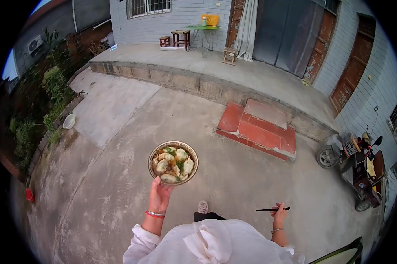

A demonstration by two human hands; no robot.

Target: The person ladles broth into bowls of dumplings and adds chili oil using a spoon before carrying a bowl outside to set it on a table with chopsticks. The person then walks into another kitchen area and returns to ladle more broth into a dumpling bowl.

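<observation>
My left hand (159, 196) holds up a round patterned bowl (195, 163) from below at its near edge, with the thumb by the rim. Dumplings (181, 154) in brown broth with green herbs fill the bowl. Over to the right, my right hand (278, 213) is closed around dark chopsticks (265, 210), which lie level and point left. The hands are well apart, and the chopsticks are away from the bowl. The fingers under the bowl are hidden.
Red steps (260, 130) rise ahead to a raised concrete porch (185, 61) with stools (181, 38) and a green table (203, 27). A three-wheeled vehicle (361, 171) stands at the right. Plants (53, 86) and a pale basin (69, 121) are at the left.
</observation>
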